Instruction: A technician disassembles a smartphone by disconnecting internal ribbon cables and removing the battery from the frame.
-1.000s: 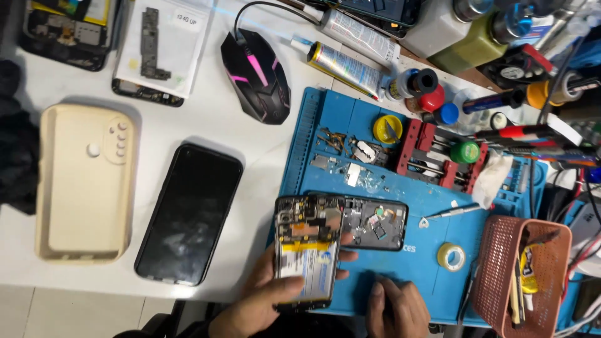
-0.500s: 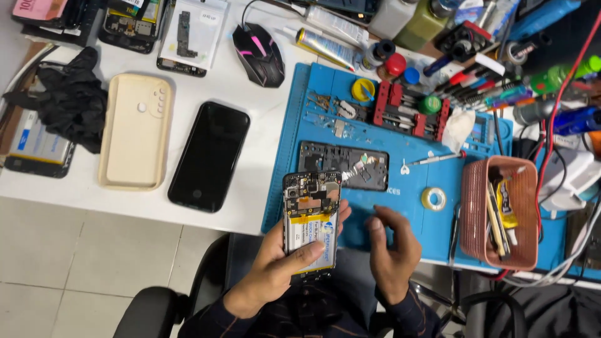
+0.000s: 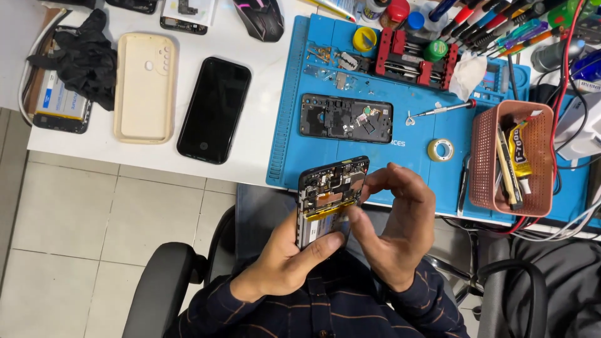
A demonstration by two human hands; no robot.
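Head view: since half a second ago the opened black smartphone with its bare circuit board and yellow-taped battery [image 3: 330, 200] has been drawn off the surface toward the person's lap, and it now hangs past the 6 o'clock edge of the blue rubber repair mat [image 3: 400, 125], above the chair. The left hand [image 3: 285, 256] has its grip clamped around the phone's lower half, thumb across the battery face. The right hand [image 3: 394, 228], which earlier hung open beside the phone, is now curled in at the phone's 3 o'clock side, its fingertips [image 3: 369, 181] together at the top corner; whether they pinch anything I cannot tell.

On the mat at 12 o'clock from the phone lies a black plastic inner frame [image 3: 346, 117], flat and dotted with small parts. At its 3 o'clock rest a slim metal screwdriver [image 3: 446, 109] and a small roll of yellowish tape [image 3: 441, 149]. Farther toward 3 o'clock stands a pinkish-red perforated plastic basket [image 3: 482, 156] holding a yellow glue tube [image 3: 518, 147] and flat tools on end.

On the white surface [image 3: 269, 112], at 10 o'clock from the phone, lie a glossy black glass phone screen [image 3: 214, 109], a matte beige rubbery phone case [image 3: 145, 87] and a crumpled black glove [image 3: 78, 53].
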